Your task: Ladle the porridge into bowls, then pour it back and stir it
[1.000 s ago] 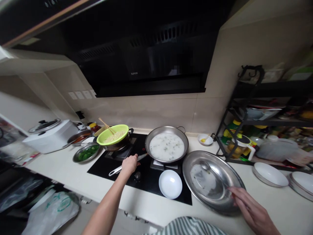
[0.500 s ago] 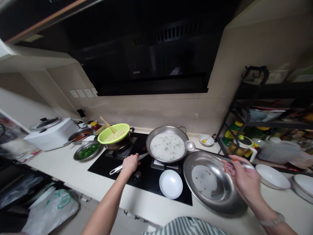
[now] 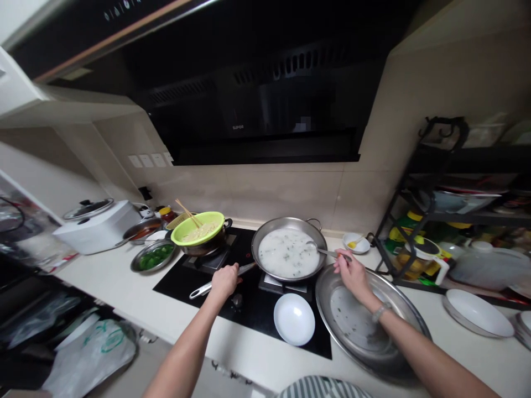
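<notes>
A steel wok (image 3: 265, 225) stands on the right burner, filled with milky white liquid (image 3: 290, 254) and dark green bits. My left hand (image 3: 225, 281) is wrapped round the wok's long metal handle (image 3: 202, 290). In my right hand (image 3: 352, 272) is the handle of a metal ladle (image 3: 326, 252), whose bowl is dipped in the liquid at the wok's right side. Beneath my right hand lies a wide steel basin (image 3: 352, 315) with a little cloudy liquid and some bits. In front of the wok is a white bowl (image 3: 294, 319).
On the left burner, a green basin (image 3: 186, 235) with chopsticks sits over a dark pot (image 3: 203, 247). Leafy greens (image 3: 156, 256) fill a steel dish further left. A small white dish (image 3: 362, 245), a black rack (image 3: 415, 210) and a white bowl (image 3: 477, 312) are at right.
My right hand has moved left and inward, bringing the ladle from above the steel basin into the wok's liquid. My left hand keeps its hold on the handle.
</notes>
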Demonstrator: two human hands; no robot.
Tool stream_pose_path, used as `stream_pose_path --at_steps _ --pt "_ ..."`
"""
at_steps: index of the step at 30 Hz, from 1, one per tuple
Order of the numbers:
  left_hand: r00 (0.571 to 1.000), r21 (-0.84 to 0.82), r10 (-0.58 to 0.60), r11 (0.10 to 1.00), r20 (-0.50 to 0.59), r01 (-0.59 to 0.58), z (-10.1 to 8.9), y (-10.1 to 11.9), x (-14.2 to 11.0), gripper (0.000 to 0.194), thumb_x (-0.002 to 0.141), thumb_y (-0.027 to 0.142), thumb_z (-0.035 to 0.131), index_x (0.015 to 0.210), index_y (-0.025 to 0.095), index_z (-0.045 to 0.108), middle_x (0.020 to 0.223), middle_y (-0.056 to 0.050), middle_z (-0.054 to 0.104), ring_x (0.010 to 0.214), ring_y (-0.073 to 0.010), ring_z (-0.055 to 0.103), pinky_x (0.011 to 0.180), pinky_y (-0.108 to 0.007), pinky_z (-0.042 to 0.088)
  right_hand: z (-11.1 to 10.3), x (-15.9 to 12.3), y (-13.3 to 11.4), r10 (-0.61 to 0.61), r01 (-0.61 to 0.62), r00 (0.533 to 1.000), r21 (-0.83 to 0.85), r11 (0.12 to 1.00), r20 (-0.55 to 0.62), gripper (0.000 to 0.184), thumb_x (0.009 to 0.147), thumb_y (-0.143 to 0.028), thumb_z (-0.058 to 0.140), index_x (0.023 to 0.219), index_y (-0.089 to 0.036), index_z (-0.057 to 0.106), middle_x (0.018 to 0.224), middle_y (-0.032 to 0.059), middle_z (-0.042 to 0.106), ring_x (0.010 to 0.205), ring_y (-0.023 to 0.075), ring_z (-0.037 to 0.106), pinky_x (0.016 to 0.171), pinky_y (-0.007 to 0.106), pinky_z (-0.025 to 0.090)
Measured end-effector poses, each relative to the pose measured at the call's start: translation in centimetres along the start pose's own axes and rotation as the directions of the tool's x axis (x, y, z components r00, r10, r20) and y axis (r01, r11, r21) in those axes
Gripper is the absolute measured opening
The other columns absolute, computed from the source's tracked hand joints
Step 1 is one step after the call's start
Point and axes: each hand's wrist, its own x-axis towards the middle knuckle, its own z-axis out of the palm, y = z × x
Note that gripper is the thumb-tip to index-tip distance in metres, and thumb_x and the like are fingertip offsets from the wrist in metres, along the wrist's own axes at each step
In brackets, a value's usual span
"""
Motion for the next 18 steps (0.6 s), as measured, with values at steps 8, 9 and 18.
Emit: stream_pose_path --at_steps 8,9,18 --pt "1.0 0.001 0.011 1.0 -0.013 -0.011 0.2 -0.1 0.0 0.032 0.087 0.032 0.059 0.116 0.02 0.056 0.103 -0.014 0.071 0.099 -0.0299 0.069 0.077 -0.036 0.051 -0.7 1.2 0.7 0.163 -0.12 0.958 0.188 0.975 -0.234 0.033 0.072 -0.048 0.066 0.087 -0.02 0.056 0.053 -0.0007 0.062 0.05 0.0206 0.064 0.044 0.03 0.052" --pt "1.0 0.002 0.012 1.0 -0.013 -0.012 0.2 -0.1 0.0 0.032 0.087 0.032 0.059 0.116 0.02 0.056 0.103 -0.014 0.071 0.099 -0.0301 0.069 0.077 -0.037 0.051 -0.8 1.1 0.6 0.176 -0.126 0.955 0.209 0.97 -0.239 0.033 0.071 -0.048 0.067 0.087 -0.02 0.056 0.053 -0.0006 0.062 0.05 0.0205 0.064 0.043 0.029 0.051" --pt "1.0 0.012 0.006 1.0 -0.026 -0.006 0.3 -0.1 0.1 0.032 0.087 0.034 0.06 0.115 0.019 0.057 0.102 -0.014 0.072 0.097 -0.0307 0.069 0.075 -0.037 0.052 -1.1 0.2 -0.6 0.248 -0.166 0.941 0.322 0.932 -0.23 0.041 0.064 -0.05 0.075 0.083 -0.019 0.057 0.05 -0.0008 0.059 0.046 0.0181 0.061 0.038 0.025 0.048"
